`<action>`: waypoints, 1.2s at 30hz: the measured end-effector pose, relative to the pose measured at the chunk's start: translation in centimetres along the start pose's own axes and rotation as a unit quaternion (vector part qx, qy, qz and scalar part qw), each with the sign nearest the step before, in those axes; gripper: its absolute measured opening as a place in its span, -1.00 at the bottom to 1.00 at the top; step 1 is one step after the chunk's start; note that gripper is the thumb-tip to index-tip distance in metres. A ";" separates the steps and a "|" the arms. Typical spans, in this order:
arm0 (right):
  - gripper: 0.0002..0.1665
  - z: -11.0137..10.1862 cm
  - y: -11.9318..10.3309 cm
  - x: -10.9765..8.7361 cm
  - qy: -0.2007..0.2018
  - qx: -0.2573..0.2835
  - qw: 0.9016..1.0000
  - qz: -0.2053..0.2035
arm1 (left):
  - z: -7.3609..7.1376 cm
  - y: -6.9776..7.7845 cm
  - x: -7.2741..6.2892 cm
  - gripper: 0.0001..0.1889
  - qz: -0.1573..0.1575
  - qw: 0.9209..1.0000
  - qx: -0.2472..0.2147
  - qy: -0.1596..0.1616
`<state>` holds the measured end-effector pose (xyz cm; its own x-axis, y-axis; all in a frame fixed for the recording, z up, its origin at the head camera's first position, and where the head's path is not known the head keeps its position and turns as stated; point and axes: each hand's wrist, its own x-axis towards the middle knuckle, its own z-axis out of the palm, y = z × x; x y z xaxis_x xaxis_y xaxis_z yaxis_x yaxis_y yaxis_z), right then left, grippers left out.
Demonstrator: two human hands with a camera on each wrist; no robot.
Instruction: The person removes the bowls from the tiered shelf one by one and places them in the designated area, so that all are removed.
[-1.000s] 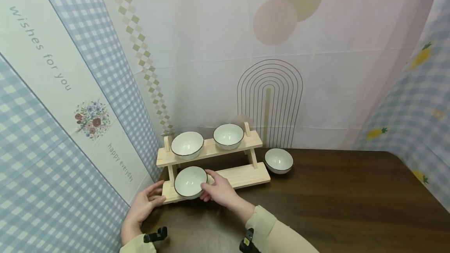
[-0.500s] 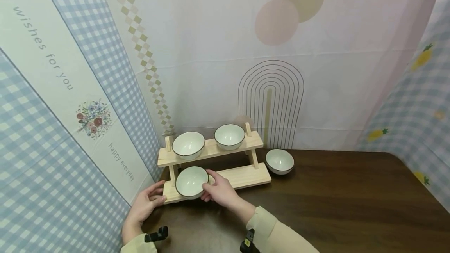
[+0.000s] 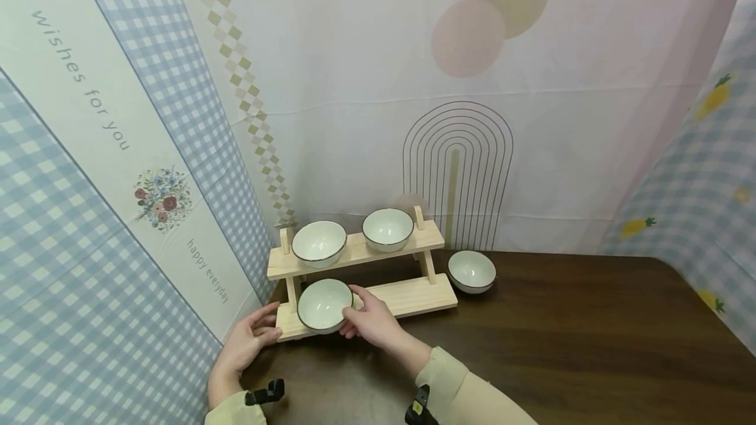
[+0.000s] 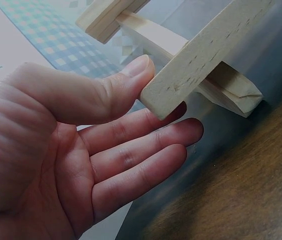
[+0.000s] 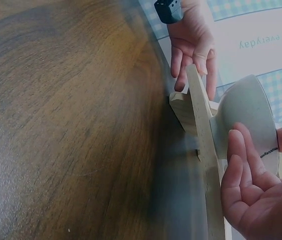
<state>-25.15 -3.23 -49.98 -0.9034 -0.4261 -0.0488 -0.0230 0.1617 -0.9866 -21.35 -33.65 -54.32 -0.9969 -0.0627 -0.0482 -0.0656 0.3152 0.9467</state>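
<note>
A two-tier wooden shelf (image 3: 413,297) stands on the table, carrying white bowls with dark rims. My right hand (image 3: 378,323) holds the right side of one bowl (image 3: 323,303) at the left end of the lower tier. In the right wrist view, that bowl (image 5: 248,110) sits upright on the board, with my right fingers (image 5: 243,165) along its outside. My left hand (image 3: 242,343) grips the lower board's left end. The left wrist view shows the thumb on the board's corner (image 4: 168,95), the index fingertip behind it and the other fingers extended below.
Two similar bowls, a left one (image 3: 319,242) and a right one (image 3: 388,228), stand on the upper tier. Another bowl (image 3: 472,271) is on the brown table (image 3: 567,333), right of the shelf. Checked cloth (image 3: 195,103) hangs close by the left hand, with a pale curtain behind.
The head view has shifted slightly, so the scene sits a little farther right. Both hands keep their holds, and the bowls stay in place on the shelf and table.
</note>
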 end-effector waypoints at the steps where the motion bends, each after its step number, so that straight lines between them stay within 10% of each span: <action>1: -0.21 0.0 0.0 0.0 0.000 0.000 1.000 0.000 | 0.0 0.0 0.0 -0.29 -0.001 1.000 -0.001 0.000; 36: -0.18 0.0 0.1 -0.1 -0.006 0.018 1.000 -0.002 | -0.2 0.1 -0.1 -0.30 -0.013 1.000 0.001 0.003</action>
<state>-25.02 -3.16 -50.08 -0.8983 -0.4368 -0.0466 -0.0109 0.1280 -0.9917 -21.23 -33.78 -54.17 -0.9946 -0.0759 -0.0708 -0.0913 0.3156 0.9445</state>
